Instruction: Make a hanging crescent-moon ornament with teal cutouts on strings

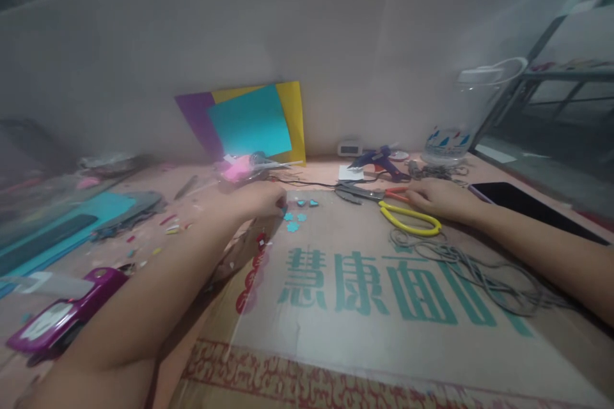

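Observation:
My left hand [265, 199] is at the edge of a printed cardboard sheet [336, 345], its fingers pinched together beside several small teal flower cutouts [292, 226]. Whatever is between the fingertips is too small to make out. Two teal heart-shaped pieces [313, 203] lie just to the right of that hand. Farther right, my right hand [434, 197] has its fingers closed on the orange handle of the scissors [357, 191]. The yellow handle loop hangs apart from the orange one, and the blades point left over the sheet's far edge.
Tangled grey cord [472, 268] lies under my right forearm, near a phone [532, 204]. Behind stand a blue glue gun [381, 163], a clear jug [451, 121] and coloured sheets [249, 121]. At left are a purple punch-like tool [67, 316], a teal sheet [112, 208] and scattered scraps.

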Demonstrator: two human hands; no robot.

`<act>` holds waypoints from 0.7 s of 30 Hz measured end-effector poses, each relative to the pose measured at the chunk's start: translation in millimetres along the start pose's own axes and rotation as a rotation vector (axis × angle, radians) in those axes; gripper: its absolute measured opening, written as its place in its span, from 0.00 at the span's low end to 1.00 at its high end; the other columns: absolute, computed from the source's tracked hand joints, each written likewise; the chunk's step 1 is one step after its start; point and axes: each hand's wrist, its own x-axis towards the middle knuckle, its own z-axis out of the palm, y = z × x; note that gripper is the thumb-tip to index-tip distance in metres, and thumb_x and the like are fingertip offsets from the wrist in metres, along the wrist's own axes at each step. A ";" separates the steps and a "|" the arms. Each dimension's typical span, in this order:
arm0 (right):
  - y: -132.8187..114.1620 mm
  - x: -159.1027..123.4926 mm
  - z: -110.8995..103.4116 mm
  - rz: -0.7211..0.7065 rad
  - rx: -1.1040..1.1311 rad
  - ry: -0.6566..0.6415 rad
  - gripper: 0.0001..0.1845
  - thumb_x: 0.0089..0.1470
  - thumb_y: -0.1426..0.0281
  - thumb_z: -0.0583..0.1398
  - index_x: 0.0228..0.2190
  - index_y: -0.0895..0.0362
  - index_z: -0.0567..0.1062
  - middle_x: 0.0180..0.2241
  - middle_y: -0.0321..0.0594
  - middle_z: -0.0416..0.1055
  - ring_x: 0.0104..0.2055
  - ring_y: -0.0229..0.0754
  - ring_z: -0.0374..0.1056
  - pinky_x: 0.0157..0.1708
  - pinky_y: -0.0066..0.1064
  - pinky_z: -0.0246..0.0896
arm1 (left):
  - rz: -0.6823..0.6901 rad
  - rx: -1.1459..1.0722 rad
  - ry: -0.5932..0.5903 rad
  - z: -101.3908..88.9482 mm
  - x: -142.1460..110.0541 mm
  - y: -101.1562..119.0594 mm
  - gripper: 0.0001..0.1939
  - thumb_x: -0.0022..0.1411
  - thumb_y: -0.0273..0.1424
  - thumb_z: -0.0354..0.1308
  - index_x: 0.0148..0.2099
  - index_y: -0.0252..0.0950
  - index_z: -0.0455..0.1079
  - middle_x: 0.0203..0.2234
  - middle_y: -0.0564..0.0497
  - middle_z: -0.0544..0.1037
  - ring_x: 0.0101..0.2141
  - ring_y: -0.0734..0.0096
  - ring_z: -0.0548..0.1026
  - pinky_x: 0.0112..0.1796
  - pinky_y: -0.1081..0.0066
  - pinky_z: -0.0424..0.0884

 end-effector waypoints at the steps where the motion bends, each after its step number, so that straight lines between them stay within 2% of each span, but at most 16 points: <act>1: -1.6 -0.4 -1.3 -0.006 -0.009 -0.015 0.22 0.60 0.63 0.49 0.44 0.57 0.79 0.39 0.46 0.78 0.38 0.46 0.71 0.37 0.32 0.60 | 0.008 0.001 0.001 1.4 1.3 -0.5 0.11 0.49 0.34 0.58 0.36 0.41 0.75 0.29 0.52 0.80 0.29 0.66 0.74 0.26 0.73 0.61; 6: -10.7 -3.5 -7.8 -0.018 -0.075 -0.028 0.23 0.61 0.64 0.46 0.35 0.60 0.78 0.36 0.49 0.77 0.36 0.47 0.69 0.34 0.32 0.58 | 0.027 0.012 0.030 3.5 4.9 -3.9 0.08 0.48 0.33 0.56 0.32 0.40 0.73 0.26 0.51 0.78 0.27 0.65 0.73 0.24 0.72 0.59; 9: -14.2 -5.2 -9.7 -0.013 -0.080 -0.032 0.23 0.62 0.65 0.45 0.35 0.59 0.78 0.36 0.48 0.76 0.36 0.46 0.69 0.34 0.31 0.57 | 0.065 -0.004 0.063 0.1 5.1 -6.2 0.06 0.51 0.34 0.55 0.30 0.39 0.72 0.25 0.50 0.77 0.27 0.65 0.72 0.24 0.71 0.58; 12: -15.9 -6.2 -10.5 -0.014 -0.081 -0.031 0.23 0.62 0.65 0.45 0.35 0.59 0.78 0.36 0.48 0.76 0.35 0.45 0.69 0.34 0.31 0.56 | 0.109 -0.129 0.106 -5.9 4.8 -2.1 0.11 0.55 0.39 0.56 0.37 0.40 0.74 0.28 0.52 0.78 0.29 0.66 0.74 0.27 0.72 0.63; 14: -16.4 -6.5 -11.0 -0.014 -0.083 -0.026 0.22 0.62 0.65 0.46 0.34 0.60 0.78 0.36 0.48 0.76 0.35 0.45 0.69 0.34 0.31 0.55 | 0.132 -0.252 0.125 -8.0 4.5 8.9 0.15 0.56 0.41 0.56 0.44 0.42 0.75 0.33 0.53 0.80 0.31 0.67 0.76 0.31 0.72 0.66; 17: -17.0 -6.9 -11.7 -0.013 -0.081 -0.022 0.22 0.62 0.65 0.47 0.35 0.60 0.78 0.37 0.48 0.77 0.37 0.45 0.69 0.35 0.30 0.55 | 0.152 -0.556 0.132 -1.0 4.1 38.2 0.15 0.60 0.42 0.55 0.44 0.41 0.76 0.38 0.52 0.81 0.37 0.66 0.78 0.36 0.70 0.70; 19: -17.4 -7.3 -12.0 -0.015 -0.076 -0.023 0.21 0.62 0.65 0.47 0.38 0.59 0.78 0.39 0.47 0.77 0.37 0.44 0.69 0.34 0.29 0.55 | 0.087 -0.838 0.109 10.2 3.8 61.2 0.17 0.60 0.42 0.57 0.46 0.40 0.74 0.37 0.49 0.82 0.38 0.65 0.79 0.35 0.70 0.72; 21: -17.2 -7.4 -11.8 -0.018 -0.070 -0.023 0.22 0.62 0.65 0.47 0.38 0.59 0.78 0.39 0.46 0.77 0.36 0.44 0.69 0.33 0.29 0.54 | 0.009 -1.097 0.009 22.4 3.1 81.3 0.18 0.60 0.42 0.57 0.48 0.37 0.73 0.38 0.45 0.82 0.37 0.64 0.80 0.29 0.71 0.71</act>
